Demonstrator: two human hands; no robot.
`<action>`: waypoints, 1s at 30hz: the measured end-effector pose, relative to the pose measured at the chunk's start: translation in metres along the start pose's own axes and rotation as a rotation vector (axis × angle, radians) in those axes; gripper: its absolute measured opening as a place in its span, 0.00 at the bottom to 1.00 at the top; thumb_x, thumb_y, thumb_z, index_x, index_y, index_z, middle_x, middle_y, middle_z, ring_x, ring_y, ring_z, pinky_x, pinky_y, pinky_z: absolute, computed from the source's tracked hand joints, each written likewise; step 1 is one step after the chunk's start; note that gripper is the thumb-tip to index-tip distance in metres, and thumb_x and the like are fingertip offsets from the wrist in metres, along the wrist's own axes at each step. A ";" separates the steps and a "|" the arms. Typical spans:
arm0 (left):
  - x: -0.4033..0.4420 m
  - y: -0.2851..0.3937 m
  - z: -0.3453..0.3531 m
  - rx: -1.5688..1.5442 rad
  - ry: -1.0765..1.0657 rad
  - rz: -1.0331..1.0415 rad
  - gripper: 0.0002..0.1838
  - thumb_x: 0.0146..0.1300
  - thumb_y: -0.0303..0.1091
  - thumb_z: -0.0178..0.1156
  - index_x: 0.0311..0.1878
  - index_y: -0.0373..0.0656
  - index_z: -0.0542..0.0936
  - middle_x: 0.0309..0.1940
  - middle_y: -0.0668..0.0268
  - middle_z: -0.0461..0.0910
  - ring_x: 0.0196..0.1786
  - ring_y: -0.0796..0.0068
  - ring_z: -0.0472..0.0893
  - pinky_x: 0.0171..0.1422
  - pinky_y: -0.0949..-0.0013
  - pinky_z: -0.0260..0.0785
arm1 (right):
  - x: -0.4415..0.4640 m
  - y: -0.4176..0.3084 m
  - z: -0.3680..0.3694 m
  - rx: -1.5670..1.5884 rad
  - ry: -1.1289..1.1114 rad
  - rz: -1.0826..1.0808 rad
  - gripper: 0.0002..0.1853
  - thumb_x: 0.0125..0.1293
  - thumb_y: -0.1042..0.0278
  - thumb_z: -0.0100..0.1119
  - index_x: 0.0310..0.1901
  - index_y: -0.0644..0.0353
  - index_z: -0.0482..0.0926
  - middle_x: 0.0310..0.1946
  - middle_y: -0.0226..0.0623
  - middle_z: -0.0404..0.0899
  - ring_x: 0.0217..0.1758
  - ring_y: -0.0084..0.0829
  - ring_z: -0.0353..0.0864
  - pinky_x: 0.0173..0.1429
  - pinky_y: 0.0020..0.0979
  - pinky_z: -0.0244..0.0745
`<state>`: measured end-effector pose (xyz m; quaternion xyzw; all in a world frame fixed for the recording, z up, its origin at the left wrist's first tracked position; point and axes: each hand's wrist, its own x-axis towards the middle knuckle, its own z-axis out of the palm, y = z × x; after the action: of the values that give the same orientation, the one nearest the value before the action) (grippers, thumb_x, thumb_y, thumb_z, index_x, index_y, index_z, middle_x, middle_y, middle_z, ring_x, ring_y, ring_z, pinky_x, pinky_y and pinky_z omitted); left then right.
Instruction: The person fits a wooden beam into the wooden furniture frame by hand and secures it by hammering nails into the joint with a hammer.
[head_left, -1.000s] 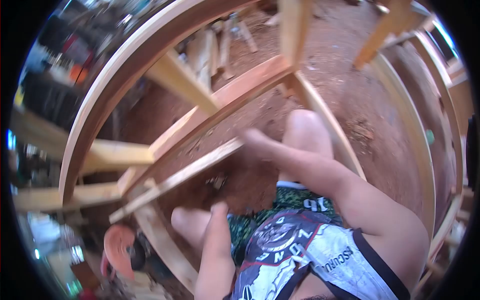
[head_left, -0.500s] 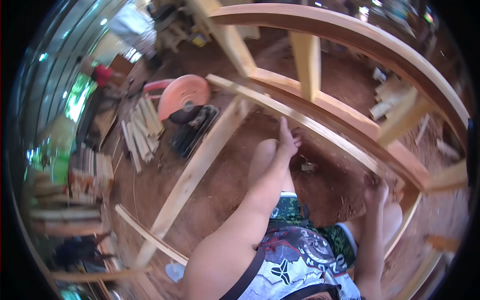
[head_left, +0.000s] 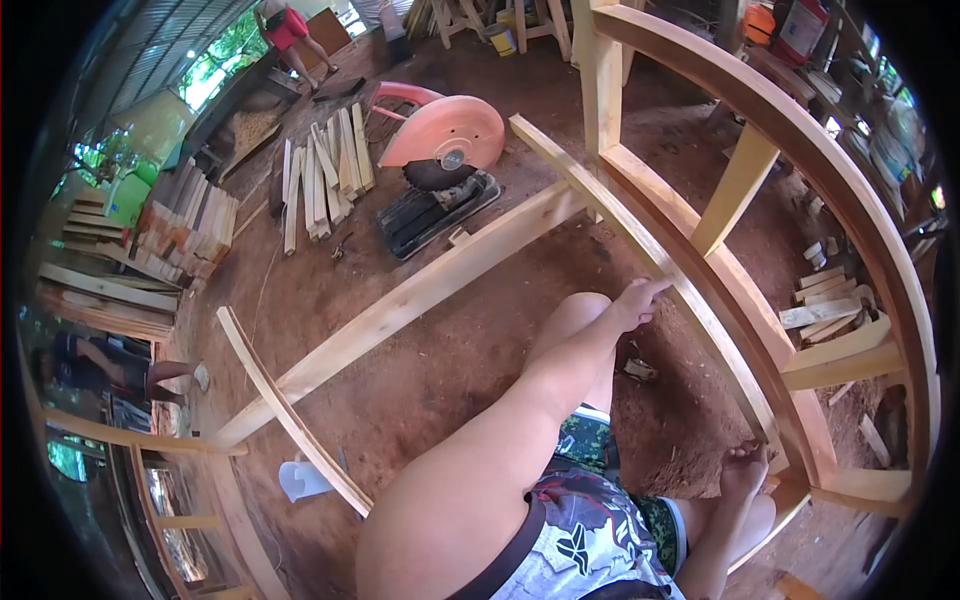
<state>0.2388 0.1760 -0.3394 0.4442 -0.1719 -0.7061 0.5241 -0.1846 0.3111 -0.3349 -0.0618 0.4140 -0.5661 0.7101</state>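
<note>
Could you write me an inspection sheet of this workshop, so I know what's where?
Surface: reddish dirt floor, with scattered wood bits.
Job's things: curved wooden frame; long narrow strip beside its inner rail.
Clutter: loose sticks, stacked lumber, offcuts and a whitish container.
Grippers: none, only bare hands; left hand touches the strip, right hand is at its near end.
Cables: a thin line left of the disc saw, possibly a cord; nothing else seen.
Surroundings: one person at the back, another at far left.
</note>
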 end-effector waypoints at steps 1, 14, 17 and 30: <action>-0.001 0.002 0.003 0.001 -0.004 -0.001 0.21 0.62 0.54 0.71 0.41 0.50 0.75 0.26 0.77 0.64 0.15 0.87 0.58 0.15 0.75 0.45 | 0.006 -0.001 -0.009 -0.013 -0.021 -0.033 0.10 0.80 0.57 0.49 0.45 0.50 0.77 0.30 0.25 0.77 0.30 0.23 0.74 0.39 0.31 0.73; 0.019 -0.011 -0.003 0.032 0.022 -0.027 0.17 0.62 0.50 0.70 0.37 0.47 0.80 0.16 0.77 0.59 0.11 0.86 0.55 0.15 0.72 0.41 | -0.002 -0.003 0.011 -0.149 0.219 0.164 0.15 0.79 0.49 0.47 0.40 0.48 0.77 0.33 0.24 0.79 0.33 0.22 0.76 0.38 0.31 0.72; 0.019 -0.011 -0.008 0.022 0.002 -0.017 0.16 0.62 0.49 0.70 0.38 0.46 0.81 0.18 0.77 0.62 0.11 0.86 0.55 0.15 0.72 0.41 | -0.002 -0.003 0.022 -0.106 0.214 0.160 0.15 0.79 0.49 0.47 0.40 0.47 0.77 0.32 0.23 0.78 0.33 0.23 0.75 0.39 0.30 0.71; 0.010 -0.005 -0.001 -0.058 -0.013 0.019 0.15 0.64 0.48 0.69 0.38 0.47 0.79 0.25 0.74 0.68 0.15 0.86 0.59 0.15 0.75 0.46 | 0.003 0.005 0.025 -0.124 0.365 -0.151 0.11 0.73 0.58 0.53 0.32 0.50 0.73 0.21 0.25 0.66 0.21 0.25 0.63 0.28 0.28 0.59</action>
<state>0.2361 0.1698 -0.3480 0.4224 -0.1589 -0.7086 0.5424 -0.1641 0.3004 -0.3232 -0.0326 0.5639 -0.5930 0.5738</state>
